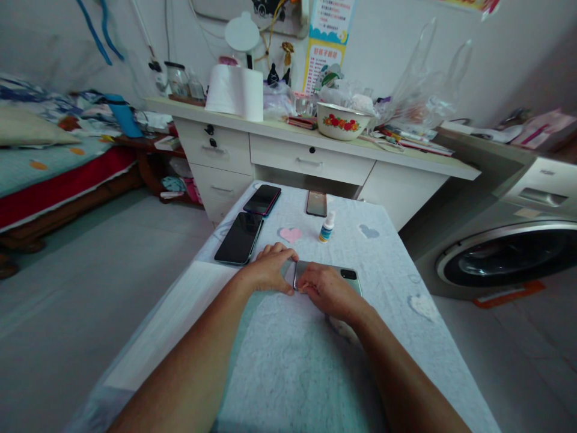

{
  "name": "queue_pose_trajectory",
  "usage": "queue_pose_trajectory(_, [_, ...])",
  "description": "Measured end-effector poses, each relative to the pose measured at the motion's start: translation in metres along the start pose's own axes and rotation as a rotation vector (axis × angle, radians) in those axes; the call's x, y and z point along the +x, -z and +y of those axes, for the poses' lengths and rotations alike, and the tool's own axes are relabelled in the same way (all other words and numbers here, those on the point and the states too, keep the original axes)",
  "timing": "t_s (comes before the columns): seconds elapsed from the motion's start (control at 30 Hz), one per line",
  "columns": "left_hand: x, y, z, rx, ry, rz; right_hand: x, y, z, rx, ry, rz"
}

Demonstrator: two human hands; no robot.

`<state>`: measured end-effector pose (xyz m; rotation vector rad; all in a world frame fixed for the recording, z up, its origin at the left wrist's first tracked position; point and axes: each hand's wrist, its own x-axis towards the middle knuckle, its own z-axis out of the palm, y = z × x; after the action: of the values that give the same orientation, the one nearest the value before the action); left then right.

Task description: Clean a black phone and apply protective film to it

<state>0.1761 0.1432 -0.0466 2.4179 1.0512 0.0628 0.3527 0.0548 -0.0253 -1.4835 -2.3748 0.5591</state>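
A silver-grey phone [336,272] lies face down on the cloth-covered table [288,361], its camera block toward the right. My left hand [270,267] pinches the phone's left end with curled fingers. My right hand [327,291] lies over the phone's near edge, fingers closed on it. Three more phones rest farther back: a large black one [240,237] at the left, a dark one with a reddish rim [262,199] behind it, and a small dark one [317,203] at the centre. A small white bottle with a blue label [327,227] stands just beyond my hands.
A white desk with drawers [311,159] stands behind the table, carrying a paper roll [235,91], a flowered bowl [342,120] and plastic bags. A washing machine [509,240] is at the right. A bed [45,168] is at the left, across bare floor.
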Motion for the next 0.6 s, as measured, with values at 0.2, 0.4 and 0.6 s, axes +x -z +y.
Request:
queue_pose_trajectory(0.2, [0.000,-0.001,-0.001,-0.011,-0.010,0.005,-0.001,-0.001,0.002,0.002,0.003,0.001])
queue_pose_trajectory(0.4, [0.000,0.002,0.001,-0.022,-0.008,0.002,0.005,-0.012,-0.007,-0.028,-0.037,0.014])
queue_pose_trajectory(0.6, [0.000,0.002,0.000,-0.025,0.000,-0.004,0.006,-0.015,-0.009,-0.073,-0.038,0.000])
